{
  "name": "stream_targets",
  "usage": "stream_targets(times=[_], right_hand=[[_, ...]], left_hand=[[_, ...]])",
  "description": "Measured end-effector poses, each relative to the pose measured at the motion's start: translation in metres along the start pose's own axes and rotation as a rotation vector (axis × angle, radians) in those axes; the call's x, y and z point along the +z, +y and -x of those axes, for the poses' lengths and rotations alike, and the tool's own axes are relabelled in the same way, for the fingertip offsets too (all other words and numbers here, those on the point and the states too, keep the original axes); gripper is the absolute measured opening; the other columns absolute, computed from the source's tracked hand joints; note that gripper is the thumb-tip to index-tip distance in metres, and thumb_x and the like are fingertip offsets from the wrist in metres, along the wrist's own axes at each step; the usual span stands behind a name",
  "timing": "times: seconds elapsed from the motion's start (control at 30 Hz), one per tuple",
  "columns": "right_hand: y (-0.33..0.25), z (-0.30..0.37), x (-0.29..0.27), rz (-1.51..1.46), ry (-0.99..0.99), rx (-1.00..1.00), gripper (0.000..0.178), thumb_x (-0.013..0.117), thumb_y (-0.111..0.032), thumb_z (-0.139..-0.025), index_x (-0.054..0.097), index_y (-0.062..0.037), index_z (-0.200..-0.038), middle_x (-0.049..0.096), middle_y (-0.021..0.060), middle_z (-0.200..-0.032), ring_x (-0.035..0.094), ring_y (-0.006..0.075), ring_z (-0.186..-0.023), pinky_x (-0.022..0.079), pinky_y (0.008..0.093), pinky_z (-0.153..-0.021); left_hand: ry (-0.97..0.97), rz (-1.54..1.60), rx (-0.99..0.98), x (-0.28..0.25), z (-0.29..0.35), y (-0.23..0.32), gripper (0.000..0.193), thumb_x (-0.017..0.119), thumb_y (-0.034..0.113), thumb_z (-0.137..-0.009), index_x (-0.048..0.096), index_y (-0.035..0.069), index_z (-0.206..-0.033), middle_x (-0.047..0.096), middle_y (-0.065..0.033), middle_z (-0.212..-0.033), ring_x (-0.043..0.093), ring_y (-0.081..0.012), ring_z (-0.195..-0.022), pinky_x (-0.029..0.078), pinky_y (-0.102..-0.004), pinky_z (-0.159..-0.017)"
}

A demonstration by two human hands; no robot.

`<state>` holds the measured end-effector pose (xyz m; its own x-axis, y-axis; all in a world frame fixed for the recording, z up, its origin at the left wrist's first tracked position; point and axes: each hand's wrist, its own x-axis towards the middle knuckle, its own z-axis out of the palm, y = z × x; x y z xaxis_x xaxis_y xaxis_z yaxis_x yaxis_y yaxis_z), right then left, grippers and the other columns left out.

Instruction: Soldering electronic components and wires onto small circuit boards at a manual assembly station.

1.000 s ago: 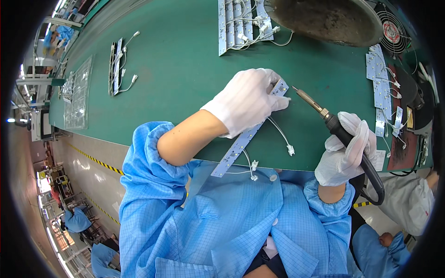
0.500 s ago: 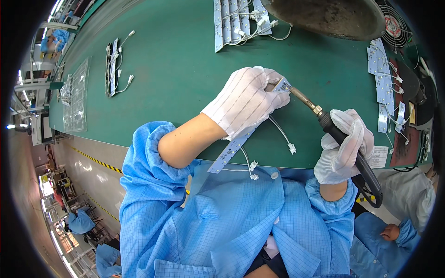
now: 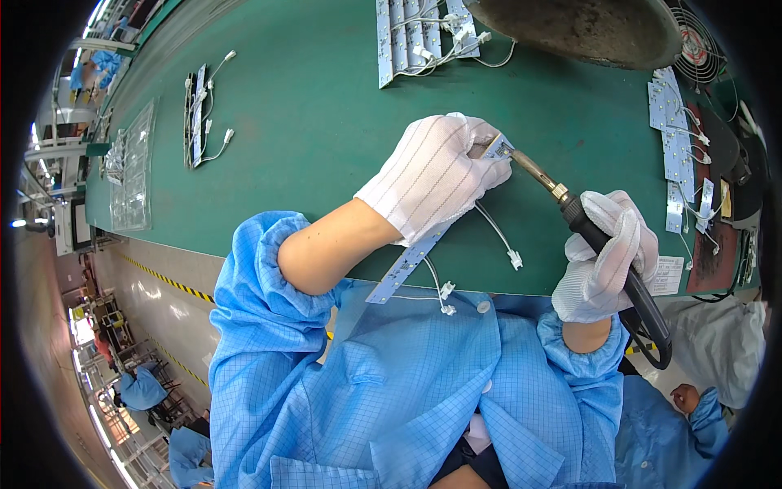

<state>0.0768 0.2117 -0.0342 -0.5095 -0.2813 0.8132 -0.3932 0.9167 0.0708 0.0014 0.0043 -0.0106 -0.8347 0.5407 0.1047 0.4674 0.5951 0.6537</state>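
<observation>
My left hand (image 3: 440, 175), in a white striped glove, is closed around a narrow white LED strip board (image 3: 405, 270). One end of the board pokes out past my fingertips, and the other slants down toward my body. White wires with small plugs (image 3: 447, 298) hang from it. In its gloved grip my right hand (image 3: 607, 253) holds a soldering iron (image 3: 575, 213) by its black handle. The iron's metal tip meets the board's upper end beside my left fingers. Whether solder is there is too small to tell.
Several LED boards with wires (image 3: 411, 41) lie at the back under a dark round hood (image 3: 582, 28). More boards (image 3: 674, 143) sit at right near a fan (image 3: 694, 45). At left are strips (image 3: 197, 118) and a clear plastic tray (image 3: 132, 175). A co-worker's hand (image 3: 684, 398) shows lower right.
My hands and the iron hold almost the same pose, the tip still at the board's end. At lower right the co-worker's hand and sleeve have shifted slightly.
</observation>
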Motion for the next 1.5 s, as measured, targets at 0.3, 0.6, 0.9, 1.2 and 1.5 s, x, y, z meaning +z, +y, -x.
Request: stream_targets(times=[0.3, 0.6, 0.9, 1.2, 1.5], right_hand=[[0.002, 0.003, -0.007, -0.300, -0.062, 0.254, 0.036, 0.056, -0.006, -0.091, 0.038, 0.0035, -0.120, 0.063, 0.0148, -0.096, 0.063, 0.0249, -0.074, 0.057, 0.0345, -0.064], [0.002, 0.003, -0.007, -0.022, -0.098, 0.048, 0.038, 0.055, -0.020, -0.093, 0.038, 0.0012, -0.119, 0.056, 0.0197, -0.108, 0.061, 0.0273, -0.080, 0.060, 0.0334, -0.063], [0.006, 0.006, -0.004, -0.061, -0.056, 0.005, 0.036, 0.055, -0.019, -0.094, 0.039, 0.0023, -0.118, 0.056, 0.0192, -0.107, 0.062, 0.0275, -0.078, 0.060, 0.0326, -0.061], [0.007, 0.013, -0.005, -0.331, -0.087, 0.173, 0.036, 0.056, -0.017, -0.093, 0.039, 0.0011, -0.119, 0.057, 0.0195, -0.106, 0.063, 0.0279, -0.079, 0.061, 0.0336, -0.062], [0.004, -0.002, -0.004, -0.070, 0.009, 0.141, 0.035, 0.051, -0.004, -0.092, 0.036, 0.0003, -0.123, 0.062, 0.0163, -0.094, 0.064, 0.0251, -0.077, 0.057, 0.0324, -0.065]], left_hand=[[-0.155, 0.231, -0.314, -0.013, -0.004, 0.008, 0.033, 0.064, 0.027, -0.082, 0.064, -0.003, -0.096, 0.064, -0.0132, -0.082, 0.057, -0.0215, -0.069, 0.048, -0.0319, -0.068], [-0.127, 0.229, -0.263, -0.011, -0.002, 0.005, 0.033, 0.066, 0.026, -0.081, 0.064, -0.003, -0.096, 0.062, -0.0097, -0.075, 0.053, -0.0159, -0.065, 0.047, -0.0292, -0.065], [-0.132, 0.207, -0.267, -0.012, -0.003, 0.007, 0.034, 0.066, 0.027, -0.081, 0.064, -0.003, -0.097, 0.063, -0.0108, -0.076, 0.054, -0.0166, -0.065, 0.047, -0.0302, -0.065], [-0.097, 0.102, -0.092, -0.013, -0.001, 0.009, 0.034, 0.065, 0.027, -0.082, 0.064, -0.003, -0.097, 0.064, -0.0134, -0.079, 0.056, -0.0204, -0.067, 0.047, -0.0317, -0.068], [0.115, -0.281, -0.103, -0.018, 0.005, 0.013, 0.048, 0.069, 0.035, -0.080, 0.057, 0.001, -0.111, 0.063, -0.0166, -0.086, 0.062, -0.0304, -0.079, 0.050, -0.0384, -0.071]])
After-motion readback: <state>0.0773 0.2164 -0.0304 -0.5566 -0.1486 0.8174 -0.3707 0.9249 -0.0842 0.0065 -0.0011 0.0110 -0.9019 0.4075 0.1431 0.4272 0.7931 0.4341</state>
